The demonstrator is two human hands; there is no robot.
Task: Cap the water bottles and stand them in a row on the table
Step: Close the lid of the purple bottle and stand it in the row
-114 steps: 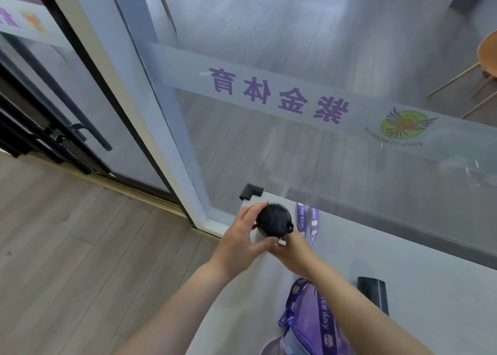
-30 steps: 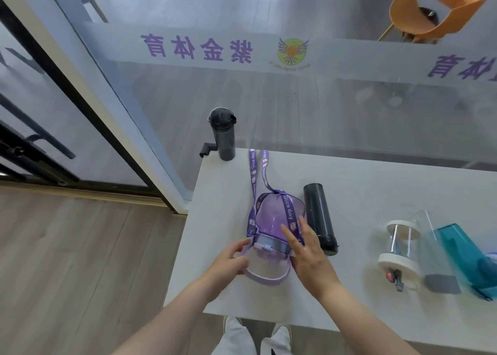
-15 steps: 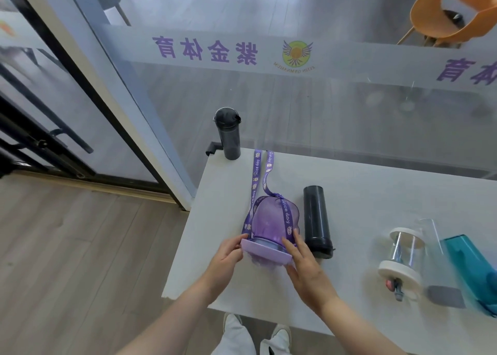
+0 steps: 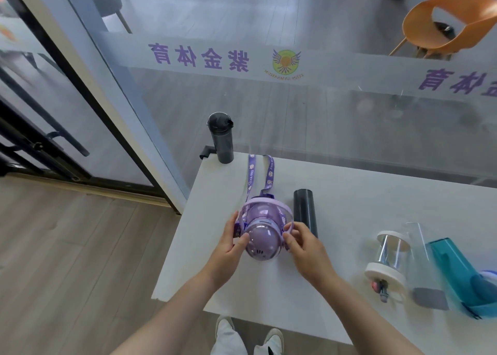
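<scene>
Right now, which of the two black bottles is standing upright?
The black bottle with the flip lid, at the table's far left corner by the glass. The other black bottle lies flat beside the purple bottle.

Purple strap (image 4: 251, 175): "Nice day". Glass band (image 4: 199, 58): mirrored "紫金体育".

Bright, even daylight with soft shadows, hazy glare on the glass wall (image 4: 336, 118), and wide-angle bending at edges.
</scene>
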